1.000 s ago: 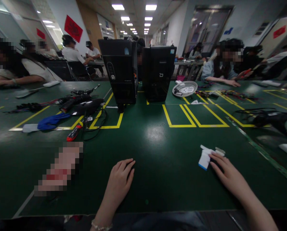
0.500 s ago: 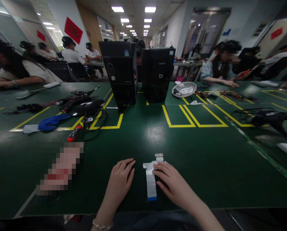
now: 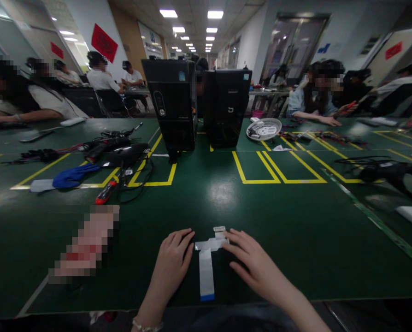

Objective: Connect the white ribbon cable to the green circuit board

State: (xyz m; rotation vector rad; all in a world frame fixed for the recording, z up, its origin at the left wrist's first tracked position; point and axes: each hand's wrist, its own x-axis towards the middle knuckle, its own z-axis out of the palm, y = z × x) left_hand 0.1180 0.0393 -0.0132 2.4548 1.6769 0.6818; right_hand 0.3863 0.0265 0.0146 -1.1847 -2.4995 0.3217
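A white flat ribbon cable (image 3: 206, 269) with a blue end lies on the green table (image 3: 296, 230) near the front edge, folded into a T shape. My right hand (image 3: 254, 265) rests flat on the table, its fingertips touching the cable's top right end. My left hand (image 3: 173, 263) lies flat just left of the cable, fingers stretched out, holding nothing.
Two black computer towers (image 3: 173, 103) (image 3: 228, 106) stand at the table's middle back. Cables, a blue glove (image 3: 74, 175) and a red-handled screwdriver (image 3: 105, 192) lie at the left. A white round fan grille (image 3: 264, 129) sits behind yellow tape boxes. Other people sit around.
My right hand has slid the ribbon cable from the right side of the table to the middle, next to my left hand. The left hand has stayed put.
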